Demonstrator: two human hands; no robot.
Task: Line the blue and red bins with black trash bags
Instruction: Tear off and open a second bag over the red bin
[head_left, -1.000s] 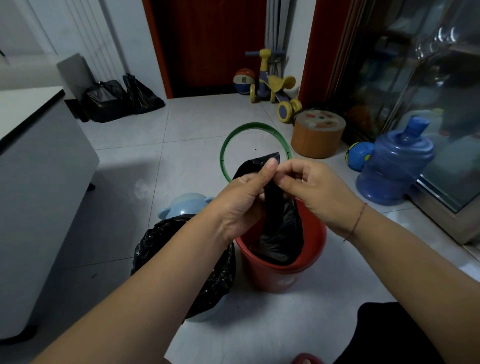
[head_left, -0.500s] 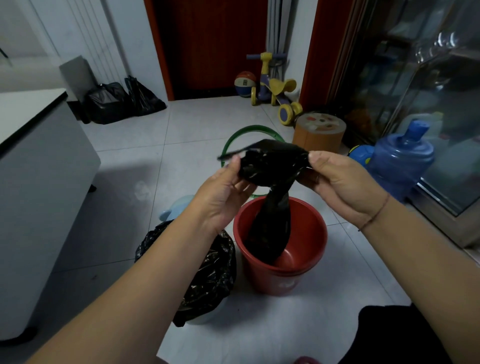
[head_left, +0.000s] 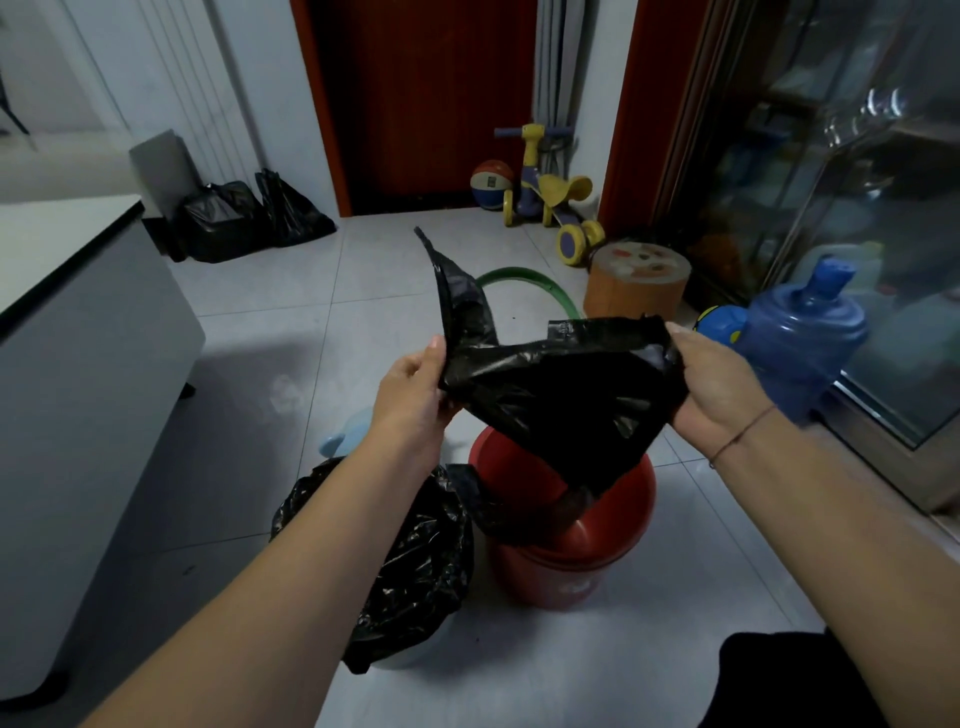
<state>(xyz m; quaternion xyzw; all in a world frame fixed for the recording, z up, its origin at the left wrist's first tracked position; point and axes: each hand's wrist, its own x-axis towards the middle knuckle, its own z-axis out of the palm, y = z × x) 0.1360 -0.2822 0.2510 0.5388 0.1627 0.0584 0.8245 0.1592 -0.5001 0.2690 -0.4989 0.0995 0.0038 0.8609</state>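
Observation:
Both my hands hold a black trash bag (head_left: 561, 395) stretched open above the red bin (head_left: 566, 571). My left hand (head_left: 415, 384) pinches the bag's left edge, where one handle strip sticks up. My right hand (head_left: 711, 379) grips the right edge. The bag's lower end hangs down into the red bin. To the left stands the pale blue bin (head_left: 400, 657), its top covered by a crumpled black bag (head_left: 410, 561); my left forearm crosses over it.
A white cabinet (head_left: 78, 395) stands at the left. On the tiled floor lie a green hoop (head_left: 540, 283), a round stool (head_left: 639, 280), a blue water jug (head_left: 805, 332), a ride-on toy (head_left: 550, 192) and full black bags (head_left: 249, 218) by the wall.
My hands have moved apart, pulling the bunched bag's mouth wide. The bag has lifted, so less of it sits inside the red bin, and a handle strip has sprung up.

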